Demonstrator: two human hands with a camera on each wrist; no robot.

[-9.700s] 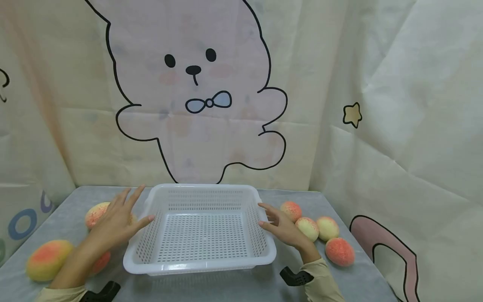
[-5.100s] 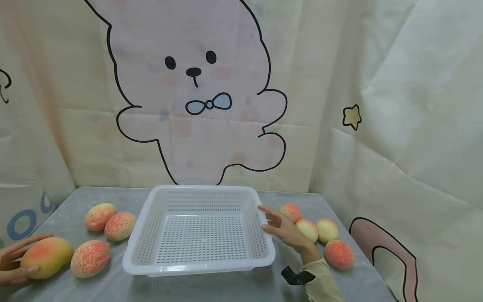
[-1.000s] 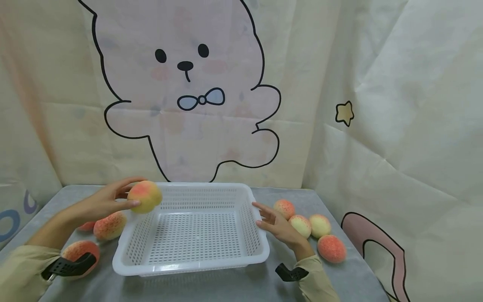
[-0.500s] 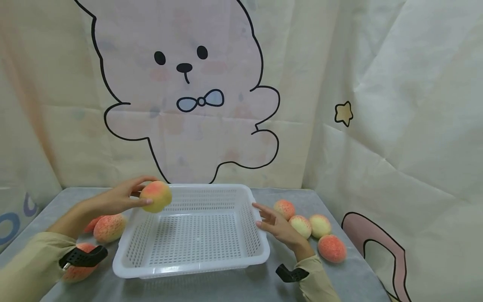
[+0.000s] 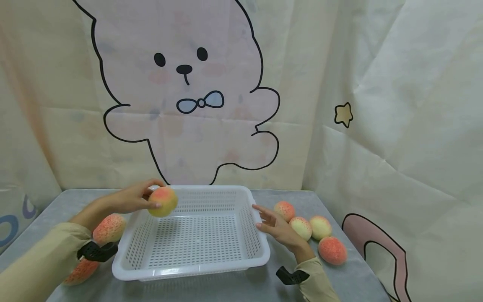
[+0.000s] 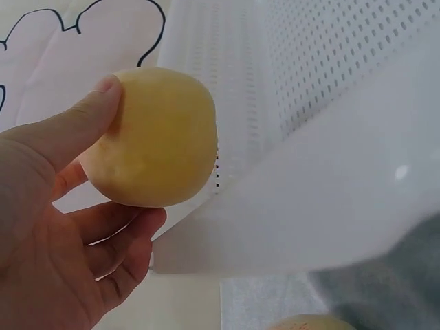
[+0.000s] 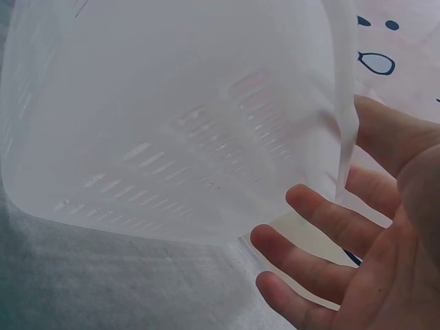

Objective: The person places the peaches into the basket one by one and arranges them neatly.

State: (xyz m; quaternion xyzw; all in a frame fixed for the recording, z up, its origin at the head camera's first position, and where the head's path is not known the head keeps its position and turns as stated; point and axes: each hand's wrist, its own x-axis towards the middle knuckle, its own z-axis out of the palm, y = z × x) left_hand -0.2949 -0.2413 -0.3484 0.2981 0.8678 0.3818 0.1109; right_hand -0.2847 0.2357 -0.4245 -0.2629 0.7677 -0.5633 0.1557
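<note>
My left hand [image 5: 132,199] holds a yellow mango [image 5: 163,201] with a red blush, thumb on one side and fingers on the other. In the head view the mango overlaps the far left corner of a white plastic basket [image 5: 191,267]. The left wrist view shows the mango's yellow underside [image 6: 161,141] beside the basket's rim. My right hand [image 5: 280,228] rests at the basket's right rim. In the right wrist view its thumb reaches over the rim, while three relaxed, spread fingers [image 7: 313,265] stay below it outside the wall.
Left of the basket lie red-speckled peaches [image 5: 110,229], partly behind my left forearm. Several more peaches [image 5: 332,250] sit to the right, near my right hand. Grey cloth [image 5: 211,289] covers the table, with a printed curtain [image 5: 226,142] behind.
My left hand left the basket, took hold of the mango at the far left and lifted it over. During the last second it moved farther right. My right hand stayed at the rim.
</note>
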